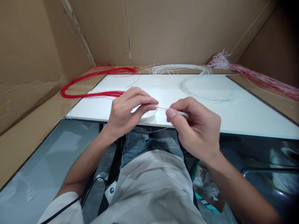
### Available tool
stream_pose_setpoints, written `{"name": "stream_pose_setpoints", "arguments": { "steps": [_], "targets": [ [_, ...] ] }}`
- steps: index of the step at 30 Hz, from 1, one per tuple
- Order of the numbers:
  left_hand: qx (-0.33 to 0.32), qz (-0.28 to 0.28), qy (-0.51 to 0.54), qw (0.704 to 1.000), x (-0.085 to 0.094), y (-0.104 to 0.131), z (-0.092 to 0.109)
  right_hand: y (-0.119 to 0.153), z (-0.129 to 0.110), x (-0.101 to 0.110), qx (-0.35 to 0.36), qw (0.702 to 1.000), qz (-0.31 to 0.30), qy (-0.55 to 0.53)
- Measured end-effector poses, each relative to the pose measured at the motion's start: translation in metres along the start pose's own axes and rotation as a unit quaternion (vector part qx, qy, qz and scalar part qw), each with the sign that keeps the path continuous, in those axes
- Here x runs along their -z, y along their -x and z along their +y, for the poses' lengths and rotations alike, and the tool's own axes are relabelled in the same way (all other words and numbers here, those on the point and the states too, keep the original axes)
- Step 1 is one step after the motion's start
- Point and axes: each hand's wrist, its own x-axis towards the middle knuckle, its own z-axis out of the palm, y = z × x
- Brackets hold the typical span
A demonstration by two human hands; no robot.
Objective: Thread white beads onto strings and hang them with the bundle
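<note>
Between my two hands runs a thin red strand [161,108], pulled straight just above the front of the white board. My left hand [129,110] pinches its left end between thumb and fingertips. At the other end my right hand [198,126] is closed with thumb against forefinger. A small white piece [183,114] shows between the fingers of that hand; its kind is hard to make out. Under my left fingertips lies a white round thing [149,115], partly covered by the hand. A pale thread [151,131] loops down below both hands.
A bundle of red strands [72,95] curves across the board's left side. White strands [181,67] lie at the back and bend forward on the white board [245,115]. Mixed red and white strands [263,74] rest at the right. Cardboard walls [168,31] enclose the work surface.
</note>
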Motion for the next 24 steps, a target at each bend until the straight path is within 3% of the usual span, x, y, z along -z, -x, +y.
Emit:
{"name": "stream_pose_setpoints", "arguments": {
  "steps": [8,15,20,24],
  "targets": [
    [-0.004,0.065,0.036,0.997,-0.010,0.003,0.008,-0.002,-0.007,0.000,-0.088,0.983,0.007,-0.160],
    [0.116,0.111,0.111,0.981,-0.024,0.010,0.018,0.004,-0.010,-0.004,-0.089,0.985,0.037,-0.143],
    [0.251,0.096,0.281,0.921,-0.031,0.015,0.019,0.006,-0.014,-0.009,-0.099,0.976,0.053,-0.189],
    [0.295,0.088,0.310,0.900,-0.033,0.017,0.023,0.007,-0.018,-0.011,-0.112,0.978,0.058,-0.165]
  ]
}}
